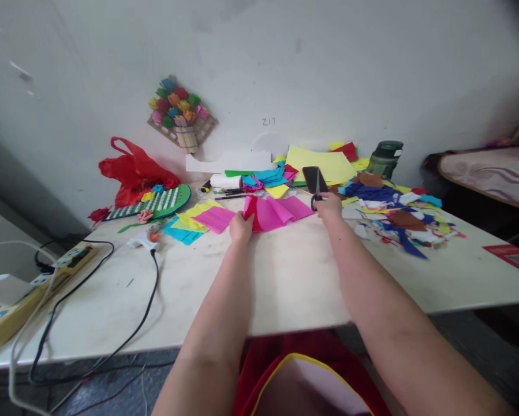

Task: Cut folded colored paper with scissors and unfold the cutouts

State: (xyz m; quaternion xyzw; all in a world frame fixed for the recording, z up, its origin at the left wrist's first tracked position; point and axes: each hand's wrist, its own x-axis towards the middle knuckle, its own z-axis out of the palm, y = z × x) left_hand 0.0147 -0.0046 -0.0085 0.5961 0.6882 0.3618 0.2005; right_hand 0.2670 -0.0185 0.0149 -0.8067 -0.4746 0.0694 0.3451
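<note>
My left hand [241, 227] pinches the left end of a bright pink crepe paper sheet [280, 212], where a red piece of paper [251, 211] lies against it. In my right hand [329, 208] is a pair of scissors [317, 190], its blades pointing away from me toward the wall. The scissors are just past the right end of the pink sheet, in front of a dark phone [312, 178]. To the left of my left hand, a smaller pink paper piece [216, 218] overlaps yellow paper [190, 216] and blue paper [183, 234].
A glue gun [145, 239] with a black cord lies at left, near a power strip [38, 289]. Mixed paper scraps [398, 214] heap at right below a green bottle [385, 158]. A red plastic bag [131, 167] and a green board [168, 202] stand back left.
</note>
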